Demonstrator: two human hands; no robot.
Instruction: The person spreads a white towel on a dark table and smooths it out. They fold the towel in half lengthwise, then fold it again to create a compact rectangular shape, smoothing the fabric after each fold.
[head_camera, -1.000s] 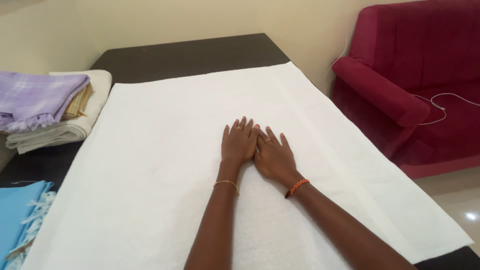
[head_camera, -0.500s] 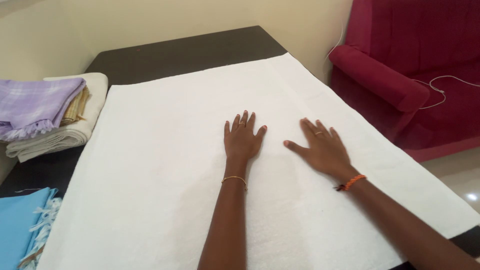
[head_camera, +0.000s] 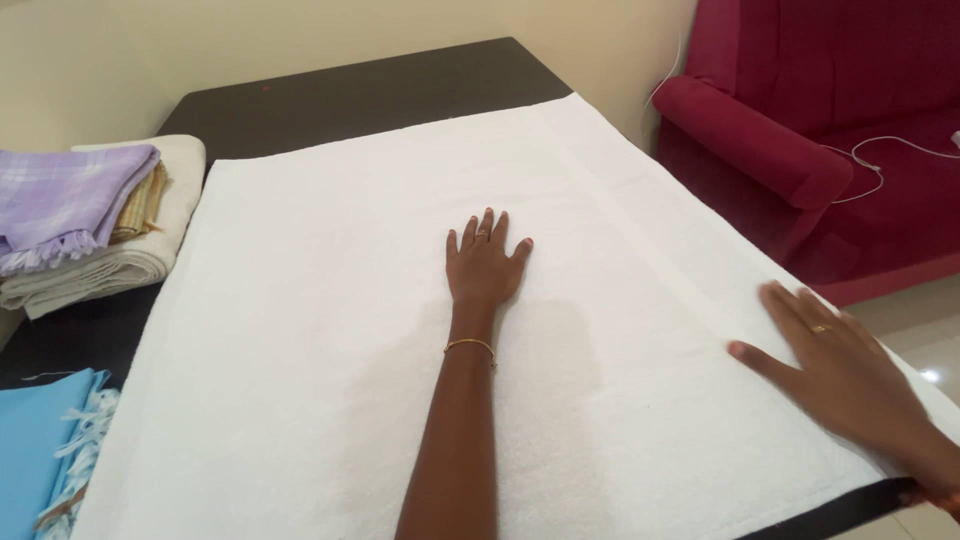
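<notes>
A white towel (head_camera: 330, 330) lay spread flat over most of a dark table (head_camera: 350, 100), its long axis seeming to run from the near edge toward the far wall, tilted slightly rightward. Left of the towel sat a stack of folded cloths (head_camera: 85, 225) — lilac on top, cream beneath — and a blue cloth (head_camera: 45, 440) lay at its near left corner. Right of the towel stood a red sofa (head_camera: 800, 130) with a white cable (head_camera: 880, 165) on its seat. Nothing lay on the towel but the hands. The left hand (head_camera: 483, 265) rested palm-down at the towel's middle, fingers straight and slightly spread, gripping nothing. The right hand (head_camera: 835, 370) pressed flat on the towel's right edge — fingers open too.
</notes>
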